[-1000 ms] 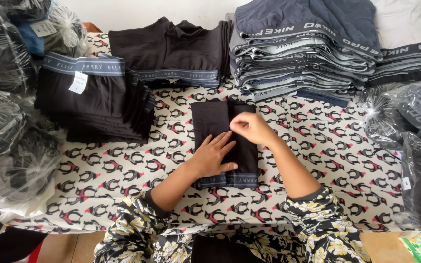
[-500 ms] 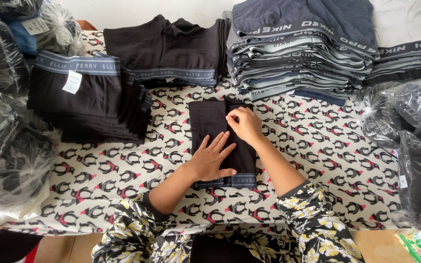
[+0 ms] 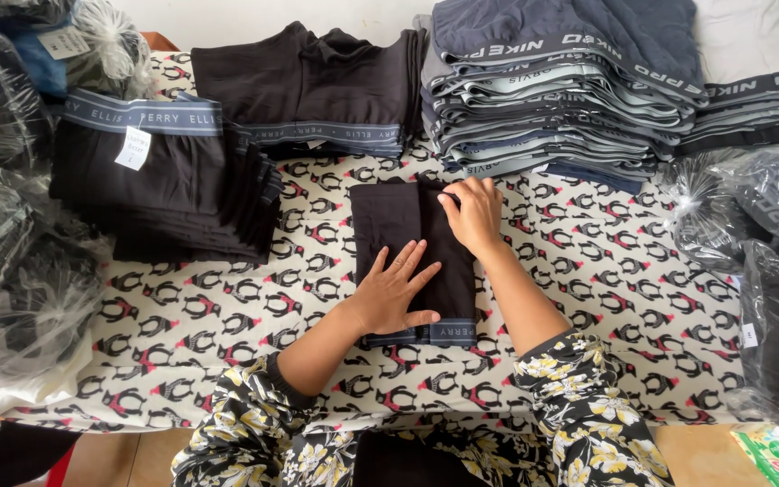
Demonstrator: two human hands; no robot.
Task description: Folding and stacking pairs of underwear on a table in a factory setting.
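A pair of black underwear [image 3: 389,221], folded lengthwise, lies in the middle of the table on a cloth printed with penguins [image 3: 642,289]. Its grey waistband points toward me. My left hand [image 3: 394,293] rests flat on the lower half, fingers spread. At the garment's upper right edge my right hand [image 3: 472,212] presses down, fingers curled over the fold.
Stacks of folded black underwear [image 3: 164,189] sit at the left and at the back [image 3: 317,90]. A tall pile of grey and dark folded ones [image 3: 552,90] stands back right. Clear plastic bags of garments lie at the left [image 3: 11,271] and right [image 3: 759,261] edges.
My right hand has slid up along the right edge of the folded garment. My left hand stays flat on its lower part.
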